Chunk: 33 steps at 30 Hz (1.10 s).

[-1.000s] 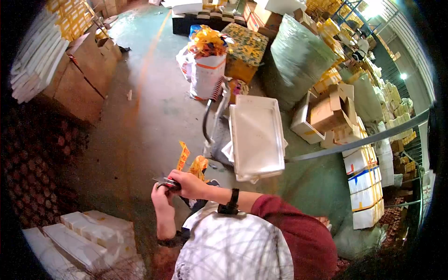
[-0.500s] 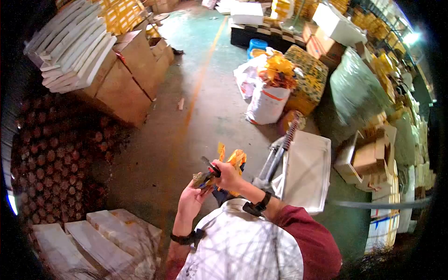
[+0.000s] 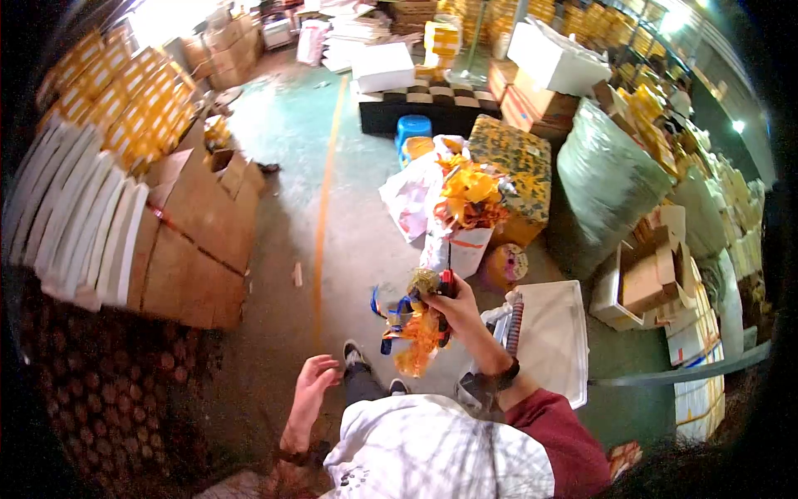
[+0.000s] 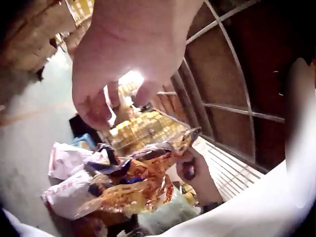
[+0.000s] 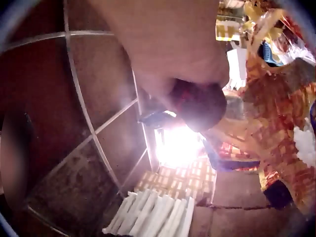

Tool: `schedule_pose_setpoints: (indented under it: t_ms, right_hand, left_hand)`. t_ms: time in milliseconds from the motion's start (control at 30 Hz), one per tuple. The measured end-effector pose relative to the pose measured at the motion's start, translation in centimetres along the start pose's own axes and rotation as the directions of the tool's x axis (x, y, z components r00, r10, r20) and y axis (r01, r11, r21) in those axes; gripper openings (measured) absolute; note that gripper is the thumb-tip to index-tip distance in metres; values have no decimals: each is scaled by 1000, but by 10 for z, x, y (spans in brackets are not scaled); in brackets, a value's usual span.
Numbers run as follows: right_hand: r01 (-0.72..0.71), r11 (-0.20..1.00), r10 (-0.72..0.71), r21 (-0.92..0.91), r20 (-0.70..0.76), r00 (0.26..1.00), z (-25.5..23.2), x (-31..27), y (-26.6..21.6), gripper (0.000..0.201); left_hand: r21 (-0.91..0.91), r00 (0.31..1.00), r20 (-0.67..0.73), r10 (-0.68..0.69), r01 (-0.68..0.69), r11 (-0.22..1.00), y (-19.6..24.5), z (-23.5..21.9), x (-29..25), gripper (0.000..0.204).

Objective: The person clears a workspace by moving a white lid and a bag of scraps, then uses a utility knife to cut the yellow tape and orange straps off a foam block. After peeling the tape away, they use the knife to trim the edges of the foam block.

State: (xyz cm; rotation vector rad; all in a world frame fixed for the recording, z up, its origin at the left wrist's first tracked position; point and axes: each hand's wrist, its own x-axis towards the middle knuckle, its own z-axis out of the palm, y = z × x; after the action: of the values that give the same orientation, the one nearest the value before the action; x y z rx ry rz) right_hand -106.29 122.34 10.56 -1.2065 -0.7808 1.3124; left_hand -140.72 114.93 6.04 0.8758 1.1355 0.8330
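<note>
Out over the floor [image 3: 283, 237], my right hand [image 3: 462, 309] grips a crumpled orange bundle [image 3: 416, 337] together with a red-and-black tool [image 3: 446, 287], thumb and fingers bent round them. Half a second ago both hands were together close to my shirt [image 3: 432, 449]; now the left hand [image 3: 317, 378] has come away and is well apart, fingers loosely bent, nothing in it, while the right has reached forward. For the work, I judge, that leaves one hand in charge of everything and the other free. The bundle hangs on the near side of a white sack [image 3: 470, 254] topped with orange scraps [image 3: 470, 191]; whether the tool's tip touches that sack I can't tell. Which fingers carry which thing is hidden: from the right wrist a dark round shape [image 5: 200, 106] covers part of the grip, with glare below it. What the folds wrap, I can't make out.
</note>
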Motion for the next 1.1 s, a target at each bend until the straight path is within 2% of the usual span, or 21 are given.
schedule_pose_setpoints:
  t_ms: [33,133,200,233,267,333,367,467,500,600,633,733,767,800,833,867,900,933,967,1067,1100]
  right_hand:
    - [3,999,-2,48,-22,1000,3,12,-11,27]
    - [22,988,-10,153,-76,997,12,49,-35,28]
    - [31,983,-8,183,-125,992,16,67,-48,31]
    - [43,983,-16,177,-150,989,22,77,-52,33]
    - [60,989,-38,135,-162,986,20,87,-45,35]
    - [133,989,-143,-71,-146,979,22,105,-46,36]
    - [55,998,-46,39,-206,978,22,112,-45,36]
    - [17,983,43,184,-317,947,13,126,-56,37]
    - [17,984,50,178,-367,929,7,128,-61,37]
    - [-123,982,167,142,-353,921,-12,131,-93,38]
    - [-129,983,168,132,-354,920,-23,134,-89,40]
    - [-51,982,118,182,-384,916,-39,146,-107,42]
    - [-33,984,105,178,-413,905,-49,149,-107,42]
    - [0,989,69,148,-458,886,-62,152,-111,43]
    - [34,992,30,118,-500,866,-76,152,-116,43]
    - [69,994,-11,87,-539,842,-92,153,-122,44]
    - [69,995,-9,76,-602,799,-112,153,-120,45]
    - [51,998,-19,29,-661,750,-126,153,-125,42]
    - [39,998,0,41,-686,727,-143,152,-127,39]
    - [-7,999,35,41,-730,683,-184,164,-114,32]
    - [-27,999,44,35,-740,671,-198,170,-104,30]
  left_hand:
    - [27,997,70,-24,22,999,17,14,29,45]
    - [157,958,190,-216,188,969,38,44,131,71]
    - [135,904,402,-143,96,986,54,73,182,87]
    - [72,854,494,-161,145,987,54,87,209,92]
    - [4,804,581,-128,154,988,47,98,236,91]
    - [-205,701,711,56,130,970,77,132,266,91]
    - [-226,673,735,81,131,965,94,149,277,81]
    - [-63,611,792,25,40,997,99,180,316,72]
    - [-151,620,783,49,114,982,106,194,319,62]
    - [-45,531,831,165,-232,972,119,212,353,59]
    - [-20,564,812,148,-226,974,124,219,357,52]
    - [75,588,799,123,-301,951,148,250,377,47]
    - [61,601,754,265,-466,883,139,258,398,45]
    - [-12,690,695,202,-270,963,155,268,407,46]
    - [-24,772,557,306,-353,935,134,276,441,46]
    - [-79,854,467,229,-218,973,124,278,479,43]
    - [-105,833,394,389,-380,919,126,285,516,36]
    - [-93,914,326,240,-222,971,167,297,518,27]
    - [-176,938,288,194,-147,973,187,306,535,23]
    - [-300,923,114,368,-321,898,230,351,569,18]
    - [-300,913,104,393,-348,888,235,369,578,19]
